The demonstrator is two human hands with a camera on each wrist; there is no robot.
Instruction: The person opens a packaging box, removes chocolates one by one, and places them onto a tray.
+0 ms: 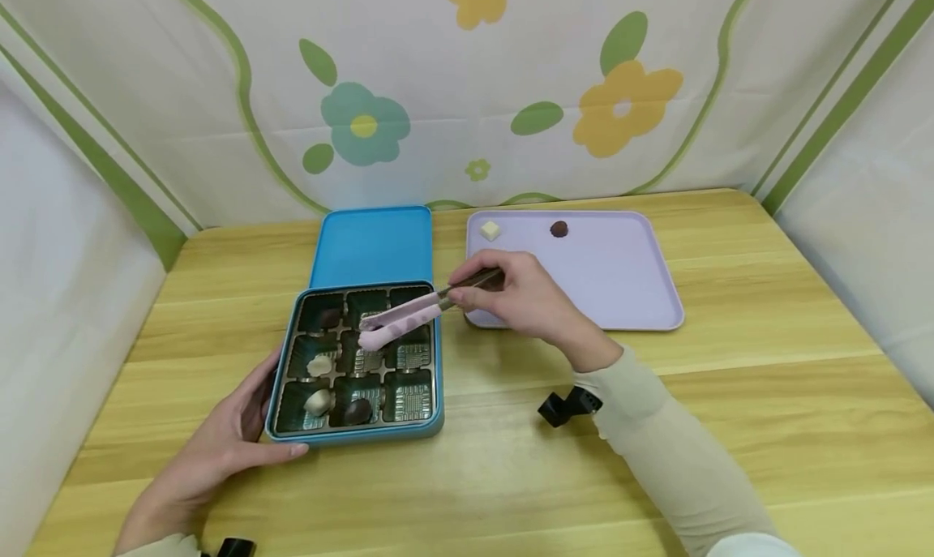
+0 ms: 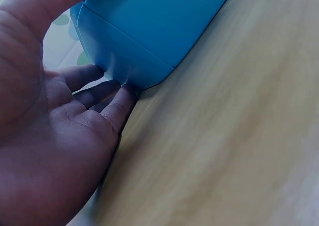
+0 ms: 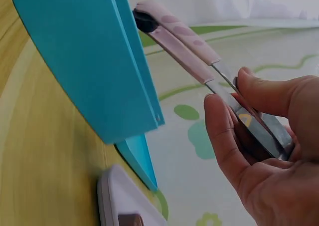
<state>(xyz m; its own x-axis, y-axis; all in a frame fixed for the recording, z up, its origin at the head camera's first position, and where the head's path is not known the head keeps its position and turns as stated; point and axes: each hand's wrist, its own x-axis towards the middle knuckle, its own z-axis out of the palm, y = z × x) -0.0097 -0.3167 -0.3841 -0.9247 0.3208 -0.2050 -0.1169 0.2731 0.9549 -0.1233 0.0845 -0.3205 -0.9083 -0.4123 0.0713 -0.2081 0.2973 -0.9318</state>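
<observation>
My right hand [image 1: 529,302] holds a pair of tongs [image 1: 404,318] with pink, spotted tips and metal handles, thumb on one side and fingers on the other. Between the tips sits a dark chocolate [image 3: 145,21], seen in the right wrist view. The tips are over the middle of a blue tin [image 1: 430,427] with a divided tray inside. Two pale chocolates, the upper one [image 1: 319,366] and the lower one [image 1: 318,403], lie in the left column, below a dark one [image 1: 331,318]. Another dark chocolate [image 1: 357,412] is front centre. My left hand [image 1: 226,431] grips the tin's front left corner.
Behind the tin lies its blue lid [image 1: 375,245], hinged open. A lilac tray [image 1: 584,281] to the right bears a white square chocolate [image 1: 490,230] and a round brown one [image 1: 559,229]. A flowered cloth [image 1: 452,70] hangs at the table's back edge.
</observation>
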